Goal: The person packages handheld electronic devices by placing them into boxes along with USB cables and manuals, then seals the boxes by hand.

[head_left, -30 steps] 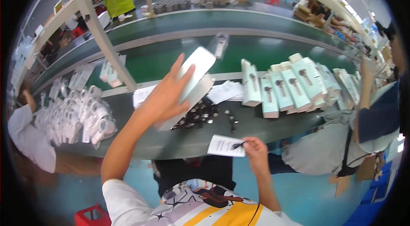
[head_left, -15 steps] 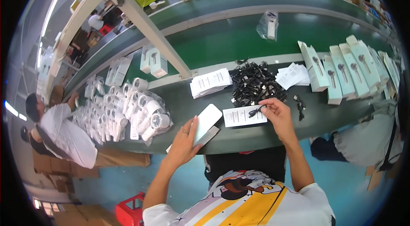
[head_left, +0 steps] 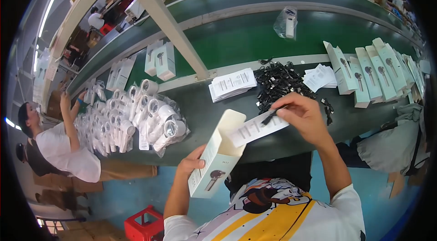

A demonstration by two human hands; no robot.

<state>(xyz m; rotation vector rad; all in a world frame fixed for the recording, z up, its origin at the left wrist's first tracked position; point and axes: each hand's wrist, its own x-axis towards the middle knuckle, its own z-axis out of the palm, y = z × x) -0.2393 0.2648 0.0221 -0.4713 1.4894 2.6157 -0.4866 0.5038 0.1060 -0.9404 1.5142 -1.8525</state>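
My left hand (head_left: 192, 163) grips a pale green and white carton (head_left: 210, 175) with a picture of a handheld fan on its front. The carton is tilted, its top flaps open toward my right hand. My right hand (head_left: 304, 117) pinches a short black cable (head_left: 269, 119) together with a white printed leaflet (head_left: 261, 130). The leaflet's far end reaches the carton's mouth; how deep it sits inside I cannot tell. Beyond my hands lie a heap of black cables (head_left: 280, 84) and a stack of folded leaflets (head_left: 233, 84).
Bagged white fans (head_left: 157, 115) are piled at left. Open cartons (head_left: 364, 79) stand in a row at right, near loose leaflets (head_left: 319, 78). Two cartons (head_left: 164, 61) stand beside a metal post (head_left: 166, 24). One bagged fan (head_left: 289, 26) lies on the green belt (head_left: 236, 36). A co-worker (head_left: 63, 150) sits at left.
The carton has been raised and turned, its open top now facing the right hand. My right hand has lifted the leaflet with the cable off the table and brought it to the carton's mouth.
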